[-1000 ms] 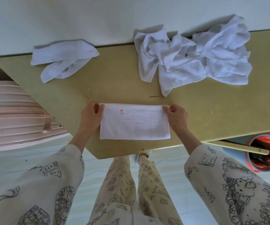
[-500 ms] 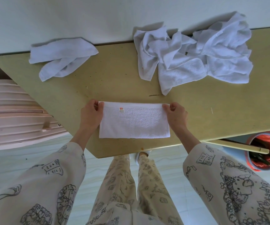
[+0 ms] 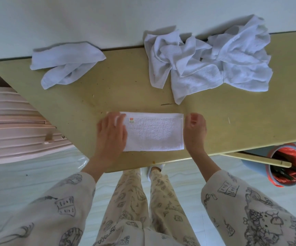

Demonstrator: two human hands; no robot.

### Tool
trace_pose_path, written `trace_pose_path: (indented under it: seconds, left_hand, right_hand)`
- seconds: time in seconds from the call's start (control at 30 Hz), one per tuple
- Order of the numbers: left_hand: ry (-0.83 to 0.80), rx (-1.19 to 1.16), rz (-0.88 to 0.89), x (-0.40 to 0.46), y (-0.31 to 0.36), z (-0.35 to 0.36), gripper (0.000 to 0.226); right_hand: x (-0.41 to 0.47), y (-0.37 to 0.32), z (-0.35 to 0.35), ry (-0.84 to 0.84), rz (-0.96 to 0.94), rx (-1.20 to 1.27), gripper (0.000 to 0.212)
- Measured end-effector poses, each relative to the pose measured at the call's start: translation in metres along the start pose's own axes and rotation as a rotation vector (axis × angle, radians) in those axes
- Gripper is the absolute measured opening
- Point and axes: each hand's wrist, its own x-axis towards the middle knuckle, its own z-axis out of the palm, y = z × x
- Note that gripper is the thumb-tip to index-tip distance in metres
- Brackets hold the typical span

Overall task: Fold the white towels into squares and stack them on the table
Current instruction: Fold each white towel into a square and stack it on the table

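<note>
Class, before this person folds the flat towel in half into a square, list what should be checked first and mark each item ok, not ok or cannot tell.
1. Folded towel lies flat on the table: ok.
2. Its edges line up: ok.
3. Left hand rests on the towel's left end: ok.
4. Right hand grips the right end: cannot tell.
5. Room for a stack: ok.
6. Crumpled towels kept apart: ok.

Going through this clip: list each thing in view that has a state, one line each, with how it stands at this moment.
Folded towel: flat rectangle near the table's front edge, not yet square.
Left hand: fingers straight, resting flat on the towel's left end.
Right hand: at the towel's right edge, fingers curled; grip unclear.
Loose towel: rumpled, far left.
Towel pile: crumpled, unfolded, by the wall.
Table: no stack yet.
Bin: open, red liner.
</note>
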Motion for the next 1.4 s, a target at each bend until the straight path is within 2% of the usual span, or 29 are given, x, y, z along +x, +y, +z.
trace_pose_path:
  seconds: [0.07,0.13,0.2,0.33,0.53,0.83,0.93,1.03,1.13,1.2,1.23,1.4]
  left_hand:
    - [-0.073,0.021,0.150,-0.010,0.010,0.015,0.035]
    - [-0.109,0.043,0.198,-0.011,0.016,0.028,0.041]
    - [-0.137,0.047,0.182,-0.007,0.020,0.038,0.046]
    - [-0.112,0.103,0.129,-0.003,0.011,0.052,0.050]
    - [-0.012,0.181,0.148,-0.009,-0.018,0.053,0.051]
    - [-0.088,0.215,0.100,-0.008,-0.025,0.051,0.053]
    - [-0.111,0.137,0.078,-0.009,-0.022,0.048,0.054]
    - [0.013,-0.030,-0.138,-0.019,-0.015,0.040,0.054]
    - [0.207,-0.152,-0.565,-0.034,-0.006,0.027,0.049]
    - [0.144,-0.221,-0.808,-0.037,0.002,0.021,0.050]
    - [0.093,-0.230,-0.872,-0.037,0.006,0.021,0.053]
    - [-0.048,-0.263,-0.953,-0.027,0.012,0.019,0.055]
  right_hand:
    - [-0.013,0.002,0.005,0.022,-0.347,-0.163,0.031]
    - [-0.023,0.012,0.022,-0.041,-0.681,-0.354,0.037]
    - [-0.029,0.023,0.041,-0.119,-0.848,-0.513,0.040]
    - [-0.021,0.046,0.054,-0.106,-0.812,-0.670,0.047]
    - [-0.010,0.061,0.053,-0.101,-0.830,-0.803,0.055]
    - [-0.012,0.058,0.052,-0.105,-0.811,-0.835,0.057]
    - [-0.012,0.057,0.052,-0.107,-0.821,-0.841,0.057]
    - [-0.013,0.055,0.048,-0.086,-0.834,-0.809,0.056]
    - [-0.025,0.048,0.046,-0.081,-0.928,-0.777,0.054]
    - [-0.033,0.041,0.051,-0.133,-1.043,-0.750,0.051]
    - [-0.036,0.039,0.056,-0.165,-1.076,-0.749,0.050]
    - [-0.033,0.042,0.075,-0.260,-1.073,-0.821,0.055]
